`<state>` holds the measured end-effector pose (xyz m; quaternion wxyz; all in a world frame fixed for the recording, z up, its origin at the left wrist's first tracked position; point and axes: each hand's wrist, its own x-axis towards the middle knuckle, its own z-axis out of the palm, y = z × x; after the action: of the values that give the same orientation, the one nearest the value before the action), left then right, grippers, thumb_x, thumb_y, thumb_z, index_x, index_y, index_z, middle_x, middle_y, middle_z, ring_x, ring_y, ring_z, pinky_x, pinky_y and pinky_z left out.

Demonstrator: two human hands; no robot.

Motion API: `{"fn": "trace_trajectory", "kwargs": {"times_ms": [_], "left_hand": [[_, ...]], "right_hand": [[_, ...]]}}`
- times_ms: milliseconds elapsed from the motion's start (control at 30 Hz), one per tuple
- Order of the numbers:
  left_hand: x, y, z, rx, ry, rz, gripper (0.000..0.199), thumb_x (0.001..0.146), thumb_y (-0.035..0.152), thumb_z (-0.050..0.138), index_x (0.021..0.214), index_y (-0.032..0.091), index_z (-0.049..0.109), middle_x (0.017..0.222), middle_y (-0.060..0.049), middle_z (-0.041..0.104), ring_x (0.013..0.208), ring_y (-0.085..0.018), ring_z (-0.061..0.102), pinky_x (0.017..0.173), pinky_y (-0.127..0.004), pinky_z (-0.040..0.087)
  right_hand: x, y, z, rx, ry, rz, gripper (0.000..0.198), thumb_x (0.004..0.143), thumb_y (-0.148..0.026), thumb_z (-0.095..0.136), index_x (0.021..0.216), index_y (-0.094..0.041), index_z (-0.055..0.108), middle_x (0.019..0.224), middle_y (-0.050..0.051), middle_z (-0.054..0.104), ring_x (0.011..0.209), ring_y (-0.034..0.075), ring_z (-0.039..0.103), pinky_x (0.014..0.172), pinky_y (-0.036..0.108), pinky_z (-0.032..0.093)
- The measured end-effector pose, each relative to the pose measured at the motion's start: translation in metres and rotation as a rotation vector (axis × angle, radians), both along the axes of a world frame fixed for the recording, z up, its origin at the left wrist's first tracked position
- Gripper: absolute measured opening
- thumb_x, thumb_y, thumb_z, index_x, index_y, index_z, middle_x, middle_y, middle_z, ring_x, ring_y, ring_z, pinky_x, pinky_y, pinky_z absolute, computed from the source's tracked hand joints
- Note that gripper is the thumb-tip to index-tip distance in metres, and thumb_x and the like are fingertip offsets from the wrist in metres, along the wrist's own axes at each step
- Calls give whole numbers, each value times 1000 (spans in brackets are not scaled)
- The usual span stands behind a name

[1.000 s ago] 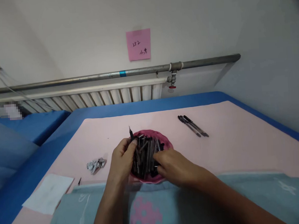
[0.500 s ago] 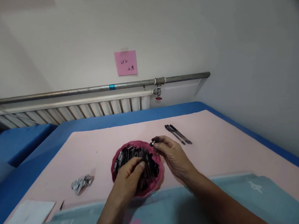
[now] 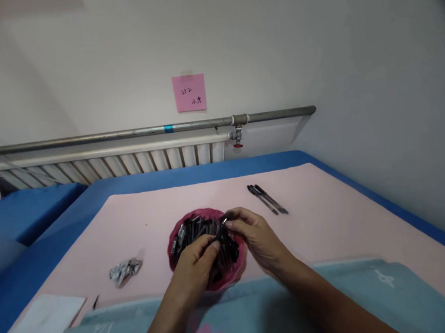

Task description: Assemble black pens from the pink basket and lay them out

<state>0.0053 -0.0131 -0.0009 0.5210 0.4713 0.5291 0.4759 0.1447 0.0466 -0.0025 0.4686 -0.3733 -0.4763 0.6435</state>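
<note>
From the head view, the left hand (image 3: 195,261) is pinching a dark pen (image 3: 221,233) between thumb and forefinger, right above the pink basket (image 3: 236,275) of pens; the pen's long axis is slanting up and rightward, pointing at the right fingers, which are nearest its upper end. The right hand (image 3: 258,235) is angling in from the right, palm turned leftward, its fingers pinching a small dark piece (image 3: 230,215).
</note>
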Motion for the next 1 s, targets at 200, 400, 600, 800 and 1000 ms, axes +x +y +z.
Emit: {"fn": "trace_trajectory", "kwargs": {"times_ms": [200, 400, 600, 800, 1000], "left_hand": [[3, -2, -1, -106, -102, 6, 26, 69, 45, 58, 72, 21, 64, 46, 4, 43, 37, -8, 30, 36, -22, 22], [1, 1, -4, 42, 113, 22, 20, 75, 37, 54, 77, 22, 66, 64, -1, 57, 57, -14, 48, 51, -24, 35], [4, 0, 2, 141, 219, -18, 20, 76, 33, 50, 77, 24, 68, 70, -1, 62, 67, -18, 52, 62, -27, 38], [8, -1, 4, 113, 195, 55, 22, 73, 38, 52, 67, 21, 65, 55, 0, 54, 53, -15, 47, 49, -25, 37], [7, 0, 1, 62, 231, 46, 26, 74, 41, 50, 71, 19, 64, 51, 3, 48, 49, -13, 44, 47, -24, 36]], "right_hand": [[0, 0, -2, 30, 33, 22, 21, 64, -23, 65, 84, -20, 62, 67, -4, 56, 56, 9, 47, 55, 22, 37], [0, -2, -1, 67, -4, -21, 24, 62, -21, 68, 85, -21, 63, 79, -2, 62, 77, 13, 55, 72, 26, 41], [1, 0, -2, -172, 100, 122, 16, 61, -25, 70, 68, -15, 60, 60, -5, 54, 52, 7, 45, 54, 21, 36], [-3, -1, -4, -210, 156, 115, 20, 63, -31, 71, 69, -15, 59, 64, -3, 54, 57, 9, 47, 54, 22, 37], [-2, 0, -6, -128, 58, 44, 18, 60, -28, 72, 66, -15, 60, 57, -4, 52, 52, 8, 42, 53, 22, 33]]}}
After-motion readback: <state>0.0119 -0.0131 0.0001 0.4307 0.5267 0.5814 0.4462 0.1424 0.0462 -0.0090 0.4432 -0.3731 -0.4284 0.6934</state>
